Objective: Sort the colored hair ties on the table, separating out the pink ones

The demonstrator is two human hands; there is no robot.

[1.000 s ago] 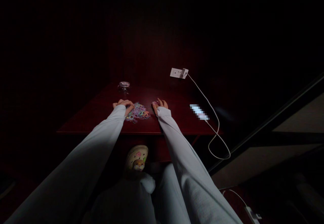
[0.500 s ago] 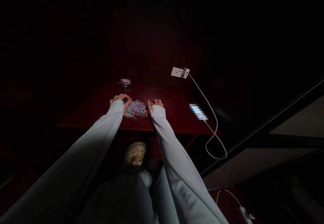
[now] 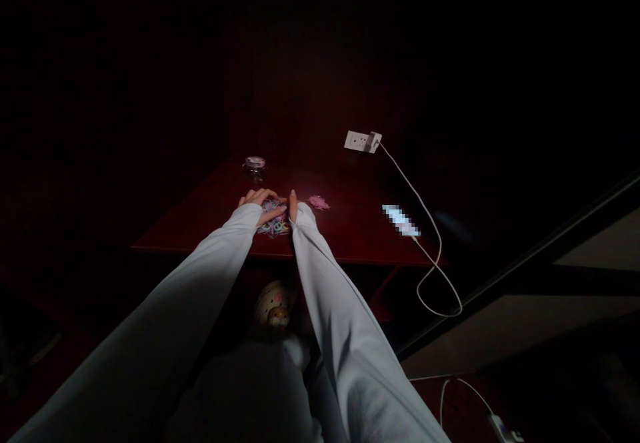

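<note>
Left hand: thumb and fingers apart, arched over the mixed bands.
Mixed bands: heaped near the worktop's front edge, between the hands.
Right hand: thumb up beside the heap; I can't tell whether its hidden fingers grip anything.
Pink bands: small pile just right of that hand.
Jar: by the back left corner.

- Multicoloured heap of thin loops: on the dark-red flat bench, towards front edge.
- Pink heap of thin strands: just right of it.
- Clear round jar: behind, leftward.
- Pale oblong device: well right.
</note>
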